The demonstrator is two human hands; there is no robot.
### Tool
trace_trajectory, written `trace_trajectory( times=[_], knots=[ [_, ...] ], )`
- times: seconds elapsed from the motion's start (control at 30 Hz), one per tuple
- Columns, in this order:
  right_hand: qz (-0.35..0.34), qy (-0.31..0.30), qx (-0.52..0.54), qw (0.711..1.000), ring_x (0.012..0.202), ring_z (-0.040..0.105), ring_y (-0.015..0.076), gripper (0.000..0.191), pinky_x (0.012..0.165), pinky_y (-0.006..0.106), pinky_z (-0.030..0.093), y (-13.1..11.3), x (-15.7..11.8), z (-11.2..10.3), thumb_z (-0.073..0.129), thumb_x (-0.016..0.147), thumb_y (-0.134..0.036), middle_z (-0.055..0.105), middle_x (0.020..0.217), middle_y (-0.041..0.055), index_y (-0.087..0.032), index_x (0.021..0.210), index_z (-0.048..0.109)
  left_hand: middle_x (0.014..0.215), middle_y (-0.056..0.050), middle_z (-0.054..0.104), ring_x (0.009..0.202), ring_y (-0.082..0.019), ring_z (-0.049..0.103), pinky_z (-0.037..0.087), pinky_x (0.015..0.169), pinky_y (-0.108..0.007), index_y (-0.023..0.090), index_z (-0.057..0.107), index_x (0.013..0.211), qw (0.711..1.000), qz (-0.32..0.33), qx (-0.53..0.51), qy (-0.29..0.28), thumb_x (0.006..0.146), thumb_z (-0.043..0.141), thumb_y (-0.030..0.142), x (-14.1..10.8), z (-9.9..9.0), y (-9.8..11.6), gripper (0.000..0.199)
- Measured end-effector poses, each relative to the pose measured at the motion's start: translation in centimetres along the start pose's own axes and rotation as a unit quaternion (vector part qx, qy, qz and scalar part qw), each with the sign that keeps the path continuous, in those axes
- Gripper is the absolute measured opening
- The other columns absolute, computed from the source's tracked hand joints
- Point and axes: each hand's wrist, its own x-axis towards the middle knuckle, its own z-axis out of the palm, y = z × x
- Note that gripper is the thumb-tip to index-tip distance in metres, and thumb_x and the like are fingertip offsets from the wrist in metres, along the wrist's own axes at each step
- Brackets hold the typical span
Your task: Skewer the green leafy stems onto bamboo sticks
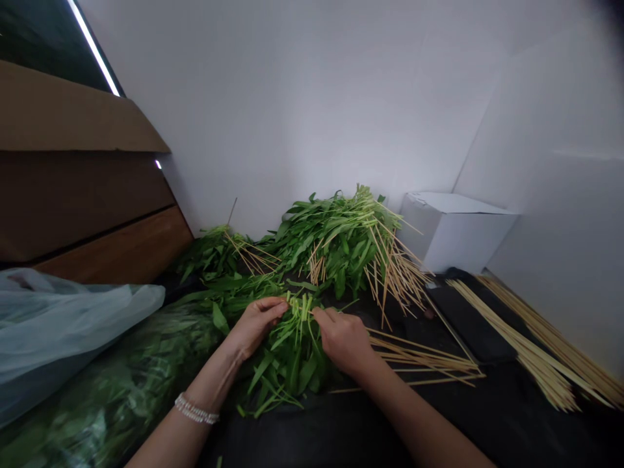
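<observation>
Between my hands stands a row of cut stems of leafy greens (298, 309), side by side, their leaves hanging down toward me. My left hand (258, 323) is closed in a pinch at the left end of this row. At its right end my right hand (345, 338) is closed, thumb and finger against the stems. Whether a skewer runs through the stems between my fingers is hidden. Loose bamboo skewers (429, 356) lie on the black surface (361, 429) beside my right forearm.
A large pile of skewered greens (336, 227) lies against the wall, with a smaller bunch (214, 250) to its left. Bundled skewers (517, 344) and a white box (458, 224) are at right. A bag of greens (121, 383), a plastic bag (73, 325) and cardboard (73, 117) occupy the left.
</observation>
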Motion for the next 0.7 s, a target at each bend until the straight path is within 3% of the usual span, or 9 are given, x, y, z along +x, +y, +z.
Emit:
trace_trajectory(
  times=[0.2, 0.33, 0.4, 0.5, 0.57, 0.7],
  knots=[
    [0.001, 0.012, -0.003, 1.0, 0.065, 0.06, 0.0131, 0.028, 0.057, 0.024, 0.033, 0.0, 0.0, 0.1, 0.048, 0.088, -0.011, 0.065, 0.079, 0.0019, -0.019, 0.11, 0.062, 0.06, 0.0, 0.066, 0.052, -0.007, 0.051, 0.038, 0.051, -0.018, 0.016, 0.076, 0.073, 1.0, 0.022, 0.01, -0.003, 0.053, 0.088, 0.031, 0.0, 0.0, -0.1, 0.027],
    [-0.009, 0.033, -0.005, 0.999, 0.063, 0.058, 0.0122, 0.026, 0.057, 0.025, 0.032, 0.0, 0.1, 0.2, 0.047, 0.088, -0.01, 0.065, 0.077, 0.0021, -0.018, 0.108, 0.062, 0.089, -0.005, 0.074, 0.077, -0.017, 0.065, 0.049, 0.072, -0.025, 0.019, 0.074, 0.101, 0.993, 0.063, 0.057, -0.083, 0.058, 0.085, 0.029, -0.7, 0.6, 0.1, 0.045],
    [-0.019, 0.039, -0.004, 0.999, 0.062, 0.058, 0.0124, 0.025, 0.057, 0.025, 0.032, 0.0, 0.0, 0.3, 0.049, 0.087, -0.011, 0.064, 0.076, 0.0017, -0.018, 0.107, 0.062, 0.095, -0.007, 0.073, 0.083, -0.02, 0.066, 0.05, 0.079, -0.03, 0.019, 0.075, 0.098, 0.985, 0.086, 0.098, -0.111, 0.058, 0.085, 0.026, -1.0, 1.0, 0.3, 0.042],
    [-0.027, 0.061, 0.002, 0.998, 0.063, 0.057, 0.0123, 0.023, 0.057, 0.026, 0.032, 0.2, 0.0, 0.5, 0.048, 0.09, -0.014, 0.064, 0.077, 0.0015, -0.018, 0.107, 0.062, 0.1, -0.009, 0.072, 0.089, -0.022, 0.065, 0.05, 0.082, -0.03, 0.018, 0.077, 0.077, 0.978, 0.142, 0.137, -0.062, 0.056, 0.085, 0.025, -1.1, 0.9, 0.8, 0.024],
    [-0.023, 0.078, 0.001, 0.997, 0.064, 0.057, 0.012, 0.024, 0.058, 0.025, 0.033, 0.5, 0.1, 0.4, 0.046, 0.093, -0.016, 0.064, 0.078, 0.0019, -0.018, 0.11, 0.062, 0.102, -0.008, 0.072, 0.087, -0.021, 0.066, 0.051, 0.078, -0.028, 0.018, 0.077, 0.082, 0.983, 0.141, 0.114, -0.016, 0.056, 0.085, 0.026, -1.0, 0.4, 1.4, 0.028],
    [0.002, 0.098, -0.009, 0.995, 0.066, 0.058, 0.0123, 0.025, 0.06, 0.025, 0.033, 1.2, 0.4, -0.2, 0.042, 0.097, -0.023, 0.065, 0.08, 0.0028, -0.017, 0.11, 0.062, 0.084, -0.003, 0.074, 0.065, -0.017, 0.066, 0.051, 0.061, -0.025, 0.018, 0.071, 0.096, 0.992, 0.108, -0.011, 0.065, 0.058, 0.083, 0.03, -0.7, -1.1, 2.8, 0.042]
  ],
)
